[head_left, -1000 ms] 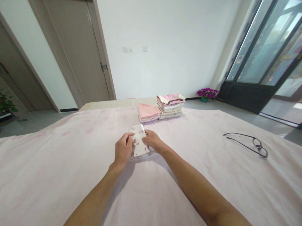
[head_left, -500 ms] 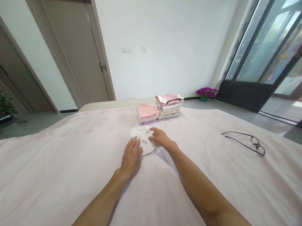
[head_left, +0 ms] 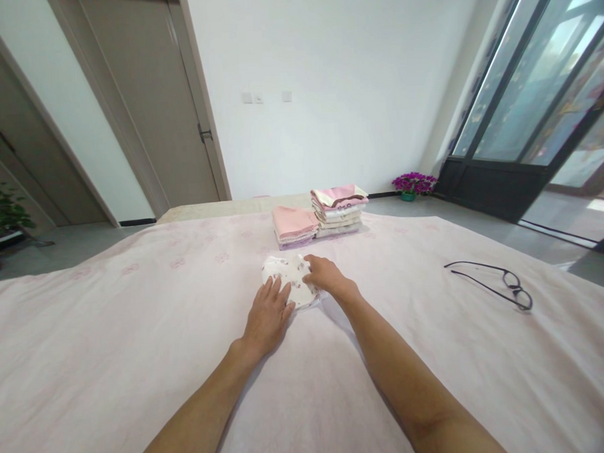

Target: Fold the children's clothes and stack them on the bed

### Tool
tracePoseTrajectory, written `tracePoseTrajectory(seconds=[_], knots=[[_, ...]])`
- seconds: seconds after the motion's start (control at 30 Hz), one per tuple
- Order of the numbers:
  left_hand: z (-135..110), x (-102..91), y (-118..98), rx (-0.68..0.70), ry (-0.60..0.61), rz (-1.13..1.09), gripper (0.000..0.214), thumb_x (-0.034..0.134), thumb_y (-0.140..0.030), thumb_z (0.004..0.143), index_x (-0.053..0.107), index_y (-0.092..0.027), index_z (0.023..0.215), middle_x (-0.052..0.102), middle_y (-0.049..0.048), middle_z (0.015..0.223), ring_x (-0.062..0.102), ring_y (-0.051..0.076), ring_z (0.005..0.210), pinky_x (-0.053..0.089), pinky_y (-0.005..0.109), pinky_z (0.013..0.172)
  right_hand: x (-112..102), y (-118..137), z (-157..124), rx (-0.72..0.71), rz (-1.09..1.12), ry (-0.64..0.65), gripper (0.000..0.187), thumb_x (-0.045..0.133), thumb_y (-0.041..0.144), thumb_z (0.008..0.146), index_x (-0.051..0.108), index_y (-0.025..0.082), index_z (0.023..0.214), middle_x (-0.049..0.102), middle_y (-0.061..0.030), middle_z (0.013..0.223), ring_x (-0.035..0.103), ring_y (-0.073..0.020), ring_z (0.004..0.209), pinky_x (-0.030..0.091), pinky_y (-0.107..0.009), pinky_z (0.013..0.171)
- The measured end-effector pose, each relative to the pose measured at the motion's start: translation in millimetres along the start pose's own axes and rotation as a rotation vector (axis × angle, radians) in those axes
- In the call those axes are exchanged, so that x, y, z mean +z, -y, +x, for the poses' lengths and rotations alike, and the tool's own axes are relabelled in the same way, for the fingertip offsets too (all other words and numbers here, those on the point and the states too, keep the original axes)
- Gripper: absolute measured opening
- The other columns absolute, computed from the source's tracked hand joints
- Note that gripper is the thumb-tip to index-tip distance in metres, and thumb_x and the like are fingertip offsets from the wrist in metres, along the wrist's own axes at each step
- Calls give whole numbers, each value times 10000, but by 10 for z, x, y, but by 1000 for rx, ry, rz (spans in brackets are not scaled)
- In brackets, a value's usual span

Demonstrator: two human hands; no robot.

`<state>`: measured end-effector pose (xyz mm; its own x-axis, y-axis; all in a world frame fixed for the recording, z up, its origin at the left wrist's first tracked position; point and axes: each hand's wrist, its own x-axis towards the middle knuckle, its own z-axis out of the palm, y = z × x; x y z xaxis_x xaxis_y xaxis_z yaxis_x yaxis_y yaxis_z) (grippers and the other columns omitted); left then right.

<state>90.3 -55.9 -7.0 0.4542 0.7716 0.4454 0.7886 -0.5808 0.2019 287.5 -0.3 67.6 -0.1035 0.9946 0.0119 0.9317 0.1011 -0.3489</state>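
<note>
A small folded white cloth [head_left: 295, 272] with a scattered dark print lies in front of me on the bedspread. My left hand [head_left: 270, 313] rests flat over its near left part, fingers spread and pointing away. At the right side, my right hand [head_left: 327, 277] grips the cloth's edge between thumb and fingers; the fingertips underneath are hidden. Just beyond stands a low pile of folded cloths [head_left: 295, 223], peach on top. Touching it on the right is a taller stack of folded cloths [head_left: 340, 211], pink and cream on top, with white ones below.
Black-framed glasses [head_left: 512, 291] lie unfolded on the pale pink bedspread [head_left: 137, 340] to the right. Past the far edge is a white wall, with purple flowers in a green pot [head_left: 413, 185] on the floor. A grey-brown door [head_left: 146, 93] stands at the left.
Both hands and the white cloth have shifted slightly to the right. My left hand has slid a little over the cloth's near edge. The piles and glasses lie as before.
</note>
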Motion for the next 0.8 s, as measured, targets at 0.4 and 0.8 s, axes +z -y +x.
tracePoseTrajectory(seconds=[0.4,0.8], knots=[[-4,-158,-118,-32,220,109,589,459,-493,955,327,-369,1515,262,108,1608,179,364,1481,227,589,1145,-3,-232,59,213,-29,73,739,707,609,677,553,167,1250,596,-173,1247,581,-321,1127,456,-401,882],[30,-131,78,-54,70,-176,448,368,-411,999,558,-234,1365,472,91,1493,349,245,1424,294,457,1172,166,-380,212,130,219,54,375,722,413,639,597,166,891,672,-46,860,597,-176,765,369,-242,606]])
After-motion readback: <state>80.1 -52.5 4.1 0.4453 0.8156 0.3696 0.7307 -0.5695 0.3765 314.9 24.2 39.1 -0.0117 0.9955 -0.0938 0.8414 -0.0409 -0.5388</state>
